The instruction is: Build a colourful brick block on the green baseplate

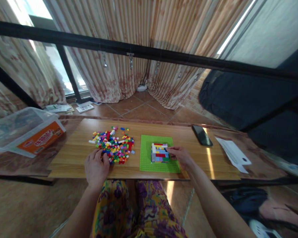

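Note:
A green baseplate (149,162) lies on the wooden table (72,155) and carries a small block built of many-coloured bricks (160,152). My right hand (180,156) touches the block's right side with its fingertips. To the left lies a loose pile of small coloured bricks (113,143). My left hand (96,165) rests at the near left edge of that pile, fingers bent down among the bricks; whether it pinches one is hidden.
A black phone (202,135) and a white paper sheet (233,154) lie at the table's right. A clear plastic box with an orange label (27,134) sits on the left. Curtains, black bars and a tiled floor are beyond.

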Demonstrator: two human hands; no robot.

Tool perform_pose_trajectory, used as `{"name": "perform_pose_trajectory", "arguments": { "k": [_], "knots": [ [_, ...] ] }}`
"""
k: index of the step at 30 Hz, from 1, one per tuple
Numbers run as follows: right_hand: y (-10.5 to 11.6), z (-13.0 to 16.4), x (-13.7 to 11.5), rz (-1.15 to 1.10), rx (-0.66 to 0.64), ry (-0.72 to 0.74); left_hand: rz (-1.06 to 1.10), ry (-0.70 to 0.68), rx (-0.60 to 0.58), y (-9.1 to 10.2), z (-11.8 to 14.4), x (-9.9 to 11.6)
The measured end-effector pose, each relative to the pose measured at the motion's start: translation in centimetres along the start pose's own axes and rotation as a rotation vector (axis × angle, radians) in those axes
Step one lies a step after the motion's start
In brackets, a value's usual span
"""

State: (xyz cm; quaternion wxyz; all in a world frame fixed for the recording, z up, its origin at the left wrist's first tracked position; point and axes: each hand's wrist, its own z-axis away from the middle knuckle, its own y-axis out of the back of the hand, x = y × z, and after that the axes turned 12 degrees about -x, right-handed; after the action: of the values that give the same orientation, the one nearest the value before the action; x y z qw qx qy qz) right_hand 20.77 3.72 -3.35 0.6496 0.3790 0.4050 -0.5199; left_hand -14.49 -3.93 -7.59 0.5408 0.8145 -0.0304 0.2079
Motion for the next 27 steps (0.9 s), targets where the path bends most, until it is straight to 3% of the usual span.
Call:
{"name": "perform_pose_trajectory", "arguments": {
  "k": [8, 14, 21, 24, 27],
  "knots": [
    [-0.5, 0.1, 0.1, 0.069, 0.049, 0.043, -0.012, 0.019, 0.01, 0.1, 0.0, 0.3],
    [-0.5, 0.8, 0.5, 0.101, 0.013, 0.138, 0.01, 0.0, 0.013, 0.2, 0.0, 0.2],
    [0.5, 1.4, 0.4, 0.025, 0.15, 0.201, 0.021, 0.015, 0.009, 0.1, 0.0, 0.1],
    [-0.5, 1.5, -0.1, 0.098, 0.178, 0.279, 0.016, 0.016, 0.008, 0.0, 0.1, 0.1],
    [-3.3, 1.9, -0.5, 0.212, 0.109, 0.341, 0.012, 0.022, 0.01, 0.1, 0.2, 0.2]
  ]
}}
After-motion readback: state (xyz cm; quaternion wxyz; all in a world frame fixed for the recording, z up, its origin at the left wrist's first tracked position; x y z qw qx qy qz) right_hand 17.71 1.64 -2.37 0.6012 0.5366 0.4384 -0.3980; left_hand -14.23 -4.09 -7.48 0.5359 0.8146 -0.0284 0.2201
